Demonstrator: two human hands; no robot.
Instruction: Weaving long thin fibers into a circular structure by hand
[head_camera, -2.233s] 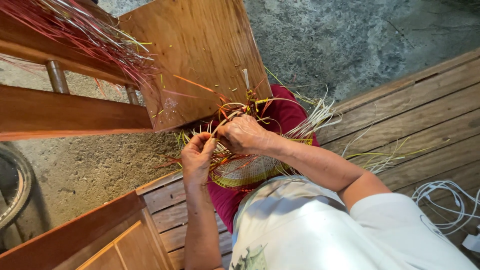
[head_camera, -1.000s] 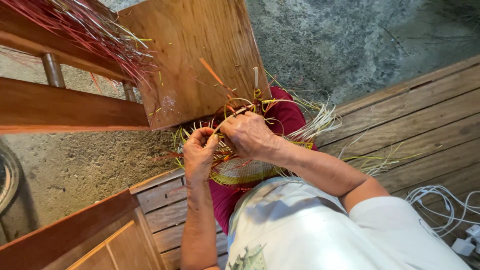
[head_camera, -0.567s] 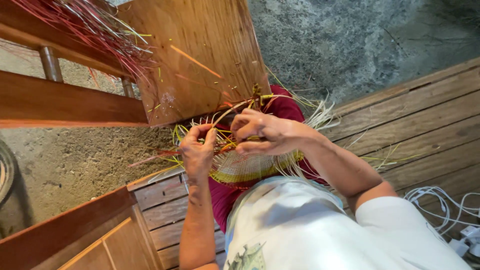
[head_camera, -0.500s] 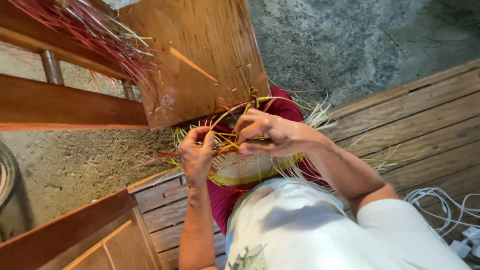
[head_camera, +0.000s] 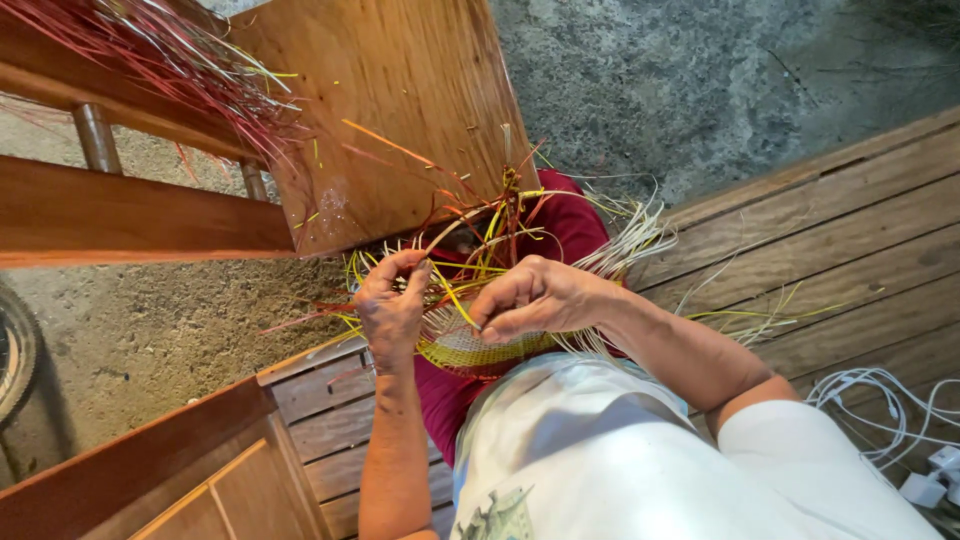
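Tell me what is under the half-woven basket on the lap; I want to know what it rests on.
Under the half-woven basket a dark red cloth shows, covering the lap. Both the left hand and right hand work above it. The basket and hands cover whatever else lies beneath.

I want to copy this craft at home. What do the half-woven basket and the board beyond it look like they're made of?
The half-woven basket looks like thin, flat plant-fibre or possibly plastic strips, pale, yellow and red; loose ends splay stiffly. The board seems to be varnished wood: visible grain, warm sheen.
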